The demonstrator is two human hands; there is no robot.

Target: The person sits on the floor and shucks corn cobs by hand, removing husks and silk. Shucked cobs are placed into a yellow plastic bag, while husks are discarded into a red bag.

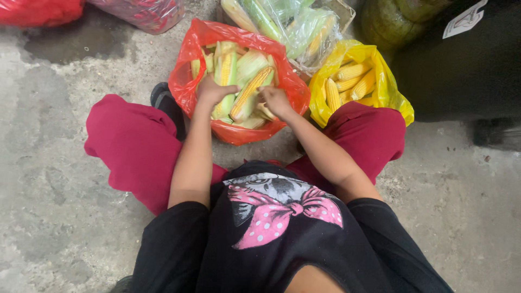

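Note:
A red plastic bag [187,89] stands open between my knees, filled with several corn ears in pale green husks. My left hand [213,89] reaches into the bag and rests on a husked ear [227,70]. My right hand [275,100] is inside the bag too, fingers curled on the husk beside a partly peeled yellow corn cob [251,89] that lies diagonally on top. Whether either hand has a firm hold is hard to tell.
A yellow bag [388,89] of peeled yellow cobs stands at the right of the red bag. Behind it is a clear bag [296,24] of husked corn. More red bags [38,11] lie at the far left. A dark sack [461,65] stands at the right on the concrete floor.

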